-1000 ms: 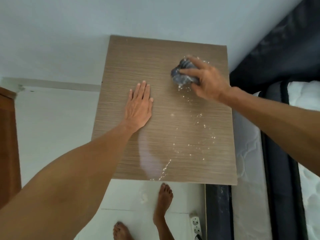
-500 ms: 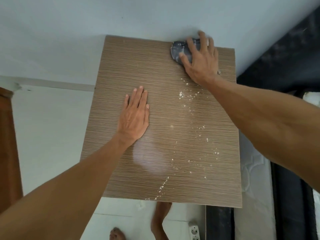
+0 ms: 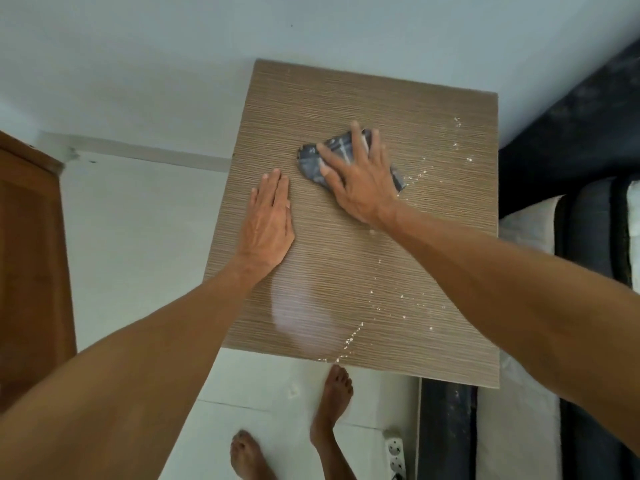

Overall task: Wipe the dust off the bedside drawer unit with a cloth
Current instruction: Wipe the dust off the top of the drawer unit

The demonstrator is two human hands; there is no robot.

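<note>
The bedside drawer unit [image 3: 346, 109] shows its brown wood-grain top from above. White dust specks [image 3: 353, 336] are scattered over its right half and near the front edge. My right hand [image 3: 360, 181] presses flat, fingers spread, on a crumpled dark grey-blue cloth [image 3: 311, 161] at the middle of the top. My left hand [image 3: 268, 223] lies flat, palm down, fingers together, on the left part of the top, holding nothing. A pale smeared patch [image 3: 301, 317] sits near the front.
The unit stands against a pale wall [image 3: 173, 64]. A bed with a dark frame and white mattress [image 3: 568, 216] is close on the right. A brown wooden cabinet [image 3: 31, 258] stands at the left. My bare feet [image 3: 332, 400] and a white power strip [image 3: 394, 452] are on the tiled floor.
My right hand has dragged the cloth from the far right corner back toward the middle of the top. My left hand has stayed flat on the left side.
</note>
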